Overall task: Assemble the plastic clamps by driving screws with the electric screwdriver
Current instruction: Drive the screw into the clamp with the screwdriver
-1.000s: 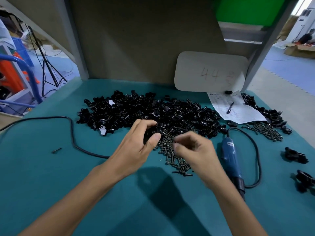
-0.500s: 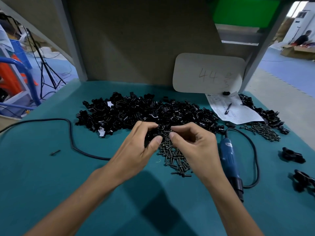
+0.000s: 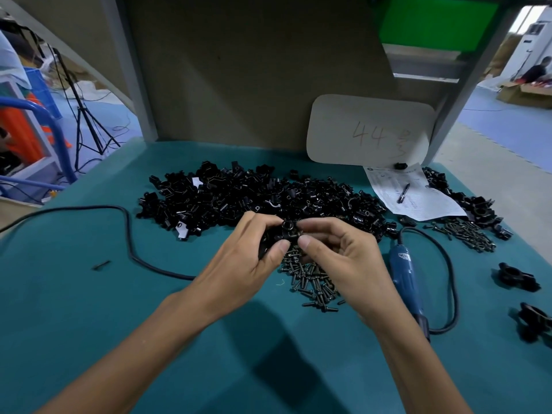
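A black plastic clamp is gripped in the curled left hand above a pile of screws. A barely visible screw is pinched against it by the right hand. The blue electric screwdriver is seen lying nearby on the teal table.

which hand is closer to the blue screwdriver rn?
Right. The right hand sits just left of the screwdriver, not touching it; the left hand is farther left, past the right, gripping a black clamp piece.
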`<state>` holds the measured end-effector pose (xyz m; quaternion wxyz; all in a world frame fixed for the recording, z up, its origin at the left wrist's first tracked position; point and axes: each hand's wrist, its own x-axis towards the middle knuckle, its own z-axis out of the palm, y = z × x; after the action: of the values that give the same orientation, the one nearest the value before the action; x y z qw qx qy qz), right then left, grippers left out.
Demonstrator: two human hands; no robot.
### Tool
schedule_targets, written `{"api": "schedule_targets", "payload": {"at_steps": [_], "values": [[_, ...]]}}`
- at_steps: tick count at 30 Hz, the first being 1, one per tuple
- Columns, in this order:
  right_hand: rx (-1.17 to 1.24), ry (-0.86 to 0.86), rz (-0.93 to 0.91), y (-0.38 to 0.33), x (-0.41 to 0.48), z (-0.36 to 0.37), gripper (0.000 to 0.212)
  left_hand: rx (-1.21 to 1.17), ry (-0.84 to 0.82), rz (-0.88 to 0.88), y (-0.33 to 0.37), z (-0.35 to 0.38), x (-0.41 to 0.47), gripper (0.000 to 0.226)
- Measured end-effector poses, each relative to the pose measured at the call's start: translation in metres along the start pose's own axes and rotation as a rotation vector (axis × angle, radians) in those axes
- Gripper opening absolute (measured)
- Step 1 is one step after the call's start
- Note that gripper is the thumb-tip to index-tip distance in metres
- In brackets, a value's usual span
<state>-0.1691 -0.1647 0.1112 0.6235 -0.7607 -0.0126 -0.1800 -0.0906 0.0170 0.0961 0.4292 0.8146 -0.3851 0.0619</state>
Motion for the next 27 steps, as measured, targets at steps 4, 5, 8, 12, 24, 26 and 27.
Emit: {"api": "schedule_targets", "payload": {"at_steps": [4, 5, 8, 12, 24, 26, 27], "values": [[-0.098, -0.059, 0.022, 0.002, 0.005, -0.005, 0.004, 0.033, -0.011, 0.012, 0.001, 0.001, 0.0, 0.039], [-0.167, -0.072, 0.012, 0.003, 0.006, -0.004, 0.008, 0.044, -0.016, 0.015, 0.001, 0.001, 0.0, 0.04], [-0.321, -0.093, -0.041, 0.006, 0.005, -0.003, 0.03, 0.074, -0.024, 0.038, 0.002, 0.002, 0.0, 0.041], [-0.328, -0.205, -0.023, 0.003, 0.007, -0.008, 0.032, 0.081, -0.022, 0.057, 0.002, 0.002, 0.001, 0.04], [-1.069, 0.212, 0.41, 0.055, -0.024, -0.103, 0.06, 0.107, -0.027, 0.04, -0.006, -0.004, -0.006, 0.04], [-1.129, 0.188, 0.678, 0.076, -0.04, -0.123, 0.079, 0.11, -0.04, 0.032, -0.006, -0.004, -0.005, 0.039], [-1.084, 0.185, 0.75, 0.082, -0.044, -0.129, 0.082, 0.108, -0.047, 0.032, -0.005, -0.002, -0.003, 0.039]]}}
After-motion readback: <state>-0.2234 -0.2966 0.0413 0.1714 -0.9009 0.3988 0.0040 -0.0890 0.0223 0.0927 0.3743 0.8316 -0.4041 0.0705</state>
